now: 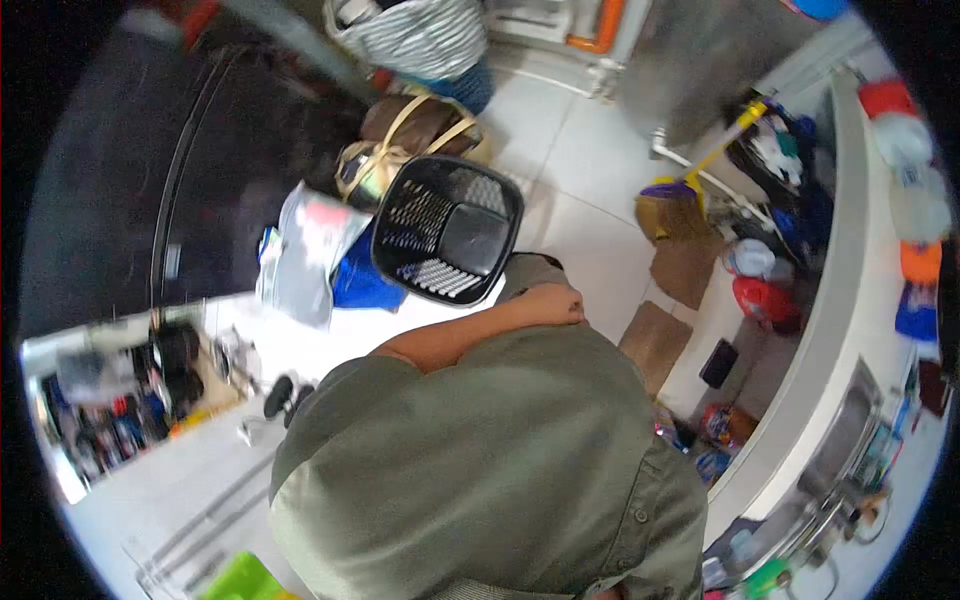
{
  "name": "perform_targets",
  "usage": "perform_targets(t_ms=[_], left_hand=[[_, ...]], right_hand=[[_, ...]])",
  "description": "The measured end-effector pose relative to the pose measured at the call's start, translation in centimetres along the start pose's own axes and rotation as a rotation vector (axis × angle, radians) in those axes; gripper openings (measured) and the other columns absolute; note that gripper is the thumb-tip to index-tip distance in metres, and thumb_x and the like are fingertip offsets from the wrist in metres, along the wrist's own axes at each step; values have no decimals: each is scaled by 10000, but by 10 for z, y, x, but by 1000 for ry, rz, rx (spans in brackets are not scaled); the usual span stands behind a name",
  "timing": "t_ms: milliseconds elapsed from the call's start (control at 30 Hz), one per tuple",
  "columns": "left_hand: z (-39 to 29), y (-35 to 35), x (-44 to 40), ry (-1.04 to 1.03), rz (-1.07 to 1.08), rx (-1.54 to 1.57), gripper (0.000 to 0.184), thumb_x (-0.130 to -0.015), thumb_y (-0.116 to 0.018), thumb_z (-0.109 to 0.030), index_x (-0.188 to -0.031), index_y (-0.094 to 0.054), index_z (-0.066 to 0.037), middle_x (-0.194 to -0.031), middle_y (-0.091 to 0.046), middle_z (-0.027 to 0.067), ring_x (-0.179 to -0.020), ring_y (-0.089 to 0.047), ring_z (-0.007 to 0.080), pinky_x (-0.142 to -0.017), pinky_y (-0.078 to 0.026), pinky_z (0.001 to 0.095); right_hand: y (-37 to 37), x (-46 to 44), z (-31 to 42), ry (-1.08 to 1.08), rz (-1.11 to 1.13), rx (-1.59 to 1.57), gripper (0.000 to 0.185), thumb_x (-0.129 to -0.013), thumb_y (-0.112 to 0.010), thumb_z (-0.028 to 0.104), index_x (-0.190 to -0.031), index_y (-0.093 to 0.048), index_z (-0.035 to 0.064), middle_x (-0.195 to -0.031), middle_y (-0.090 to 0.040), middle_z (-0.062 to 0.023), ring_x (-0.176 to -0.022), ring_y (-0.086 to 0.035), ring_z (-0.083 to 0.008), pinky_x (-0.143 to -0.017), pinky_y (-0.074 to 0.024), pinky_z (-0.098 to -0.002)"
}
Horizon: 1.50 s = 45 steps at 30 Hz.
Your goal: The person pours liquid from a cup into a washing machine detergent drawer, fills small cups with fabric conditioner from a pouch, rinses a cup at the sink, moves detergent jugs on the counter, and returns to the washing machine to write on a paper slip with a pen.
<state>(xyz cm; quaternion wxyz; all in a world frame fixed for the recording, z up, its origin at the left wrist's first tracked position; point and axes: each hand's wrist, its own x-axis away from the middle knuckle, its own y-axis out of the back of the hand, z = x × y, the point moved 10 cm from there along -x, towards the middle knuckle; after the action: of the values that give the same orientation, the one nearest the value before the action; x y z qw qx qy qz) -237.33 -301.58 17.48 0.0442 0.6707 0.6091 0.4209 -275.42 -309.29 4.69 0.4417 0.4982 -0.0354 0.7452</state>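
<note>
My left hand [558, 304] is closed in a fist in front of my green shirt [480, 430], with the forearm bent across my body. Whatever its fingers might hold is hidden. Just beyond the forearm is a black plastic basket [472, 238] with slotted walls, its opening facing me and nothing visible inside. The basket is apart from the fist; I cannot tell what supports it. My right hand does not show.
Left of the basket lie a grey plastic bag [318, 245] and a blue one [365, 278]. Behind stands a tied bundle [400, 140]. Flattened cardboard [655, 345] and a yellow-handled broom [725, 135] are on the right, beside a white counter [815, 380] with a sink.
</note>
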Motion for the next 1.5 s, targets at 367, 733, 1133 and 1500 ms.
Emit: perform_targets(t_ms=[367,733,1133,1500], left_hand=[[-3,-5,30,93,-140,171,412,-757,-494,-400,-1045,-524,-106,-971,-568,149,-898,-535,309,-771,-419,378],[-109,-12,-123,-201,163,24,390,-751,-560,-318,-1027,-520,-47,-982,-571,146,-934,-538,284,-807,-415,354],[-532,221,-450,-1008,-590,303,390,-717,-597,-161,-1039,-475,24,-972,-523,179,-876,-509,303,-787,-404,359],[-750,296,-602,-988,-640,323,310,-781,-532,-240,-966,-513,8,-847,-555,213,-794,-531,367,-672,-414,430]], right_hand=[[-39,-43,132,230,239,104,164,-812,-517,151,-919,-558,34,-764,-569,-44,-620,-537,-137,-526,-402,-257],[50,-13,178,358,75,-359,202,-788,-545,116,-951,-541,-3,-812,-574,-71,-722,-544,-137,-613,-457,-265],[317,17,317,580,-364,-867,223,-798,-512,63,-1013,-508,5,-909,-574,-77,-832,-528,-146,-773,-403,-268],[396,-38,402,515,-482,-955,223,-796,-516,69,-1007,-505,-4,-916,-573,-92,-823,-539,-169,-757,-414,-277]])
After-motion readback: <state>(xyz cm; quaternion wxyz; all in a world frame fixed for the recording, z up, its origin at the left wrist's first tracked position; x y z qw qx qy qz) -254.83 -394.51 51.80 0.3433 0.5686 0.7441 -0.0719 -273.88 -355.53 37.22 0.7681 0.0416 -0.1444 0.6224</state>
